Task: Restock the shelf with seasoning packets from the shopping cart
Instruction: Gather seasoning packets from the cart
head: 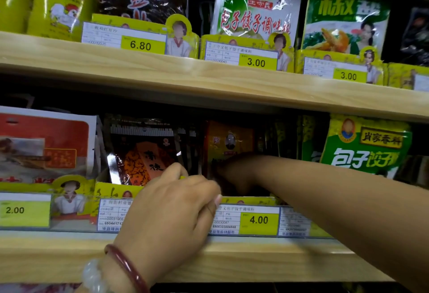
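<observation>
An orange seasoning packet (228, 137) stands upright in the dim middle slot of the lower shelf (255, 260). My right hand (228, 172) reaches into that slot from the right, low against the front of the orange packet. Shadow hides its fingers, so its grip is unclear. My left hand (176, 202), with a red bangle and a pale bead bracelet on the wrist, is curled over the rim of the yellow cardboard tray (246, 200) at the slot's left front corner and pinches it. The shopping cart is out of view.
A dark packet with an orange label (141, 153) stands left of the slot, a red-and-white packet (44, 144) further left, and a green packet (364, 146) on the right. Price tags (258, 220) line the shelf front. The upper shelf (209, 77) carries more packets overhead.
</observation>
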